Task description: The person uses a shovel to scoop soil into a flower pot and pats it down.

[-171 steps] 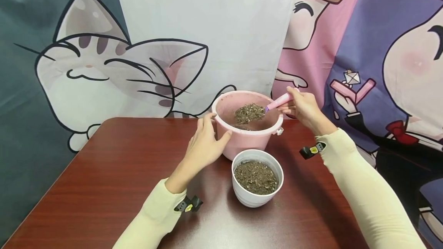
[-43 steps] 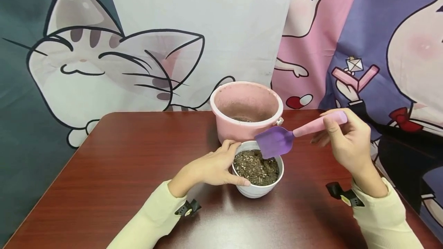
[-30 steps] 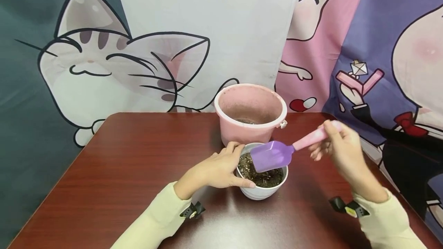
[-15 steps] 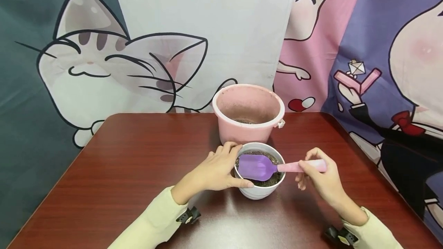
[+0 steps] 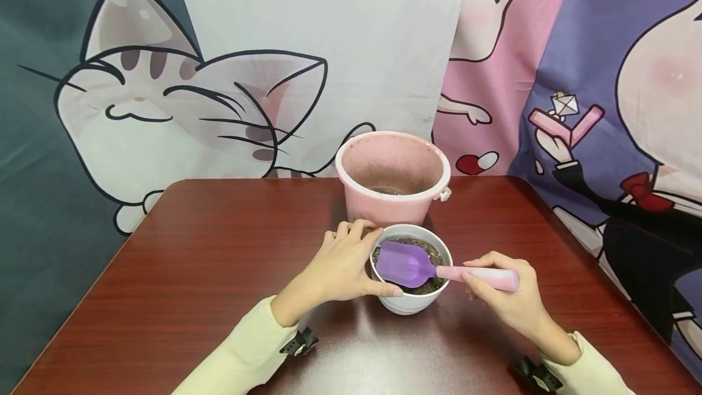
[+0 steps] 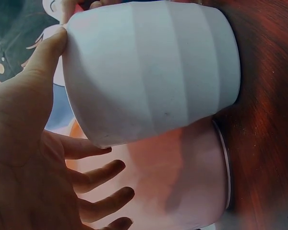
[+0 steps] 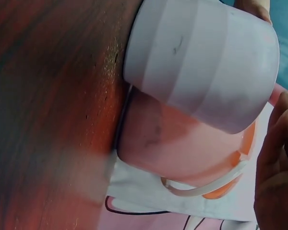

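Note:
A small purple-bladed trowel [image 5: 407,265] with a pink handle lies flat over the dark soil [image 5: 428,288] inside a white flower pot [image 5: 408,305]. My right hand [image 5: 512,294] holds its handle between thumb and fingers, just right of the pot. Thumb and index tip of my left hand [image 5: 339,266] touch the pot's rim on the left and front. In the left wrist view, the other fingers [image 6: 103,175] stretch out straight beside the pot [image 6: 153,72]. Whether the blade presses the soil cannot be made out.
Directly behind the pot stands a pink bucket [image 5: 384,206] with a little soil low inside. Crumbs of soil [image 7: 110,62] lie on the brown table [image 5: 230,242] beside the pot. A cartoon-printed cloth [image 5: 373,41] hangs behind the table.
Earlier the trowel held soil above the bucket, with my left hand at the bucket's rim. My left hand moved to the pot; the emptied trowel came down flat over the soil.

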The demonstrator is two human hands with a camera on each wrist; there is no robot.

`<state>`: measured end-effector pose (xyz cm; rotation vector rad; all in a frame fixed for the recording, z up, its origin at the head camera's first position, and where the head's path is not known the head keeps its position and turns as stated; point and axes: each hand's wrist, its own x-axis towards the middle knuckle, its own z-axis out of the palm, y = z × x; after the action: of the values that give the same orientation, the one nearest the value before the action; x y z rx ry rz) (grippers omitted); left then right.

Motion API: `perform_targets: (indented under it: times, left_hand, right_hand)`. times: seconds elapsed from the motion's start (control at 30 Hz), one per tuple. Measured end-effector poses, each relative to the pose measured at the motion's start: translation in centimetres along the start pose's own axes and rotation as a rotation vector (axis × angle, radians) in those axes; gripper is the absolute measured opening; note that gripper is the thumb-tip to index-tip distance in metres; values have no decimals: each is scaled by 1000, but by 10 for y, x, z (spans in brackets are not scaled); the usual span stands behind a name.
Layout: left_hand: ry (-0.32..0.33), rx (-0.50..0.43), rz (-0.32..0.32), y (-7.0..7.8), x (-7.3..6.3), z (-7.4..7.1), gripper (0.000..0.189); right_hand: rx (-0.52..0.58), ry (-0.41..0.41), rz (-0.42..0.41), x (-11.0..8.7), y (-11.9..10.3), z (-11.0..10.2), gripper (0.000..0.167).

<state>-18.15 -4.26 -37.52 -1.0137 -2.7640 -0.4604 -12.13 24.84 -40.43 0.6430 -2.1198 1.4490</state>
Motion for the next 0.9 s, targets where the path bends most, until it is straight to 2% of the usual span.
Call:
perform_targets:
  times: [0.17, 0.33, 0.5, 0.6, 0.77, 0.9]
  left_hand:
    - [29, 21, -11, 4, -1, 1, 103]
    - [66, 41, -44, 9, -2, 4, 101]
    - [107, 83, -91, 17, -5, 8, 101]
    - [146, 135, -132, 26, -6, 12, 104]
    - [218, 226, -239, 45, -8, 19, 108]
    - [227, 306, -310, 65, -9, 19, 115]
  right_hand:
    - [-28, 74, -101, -4, -1, 6, 38]
    - [34, 111, -107, -5, -10, 13, 35]
    - [-16, 161, -85, -7, -15, 18, 33]
    - [-40, 192, -80, -10, -16, 21, 32]
    - [-64, 239, -108, -12, -24, 27, 29]
    - [-56, 272, -128, -10, -26, 29, 27]
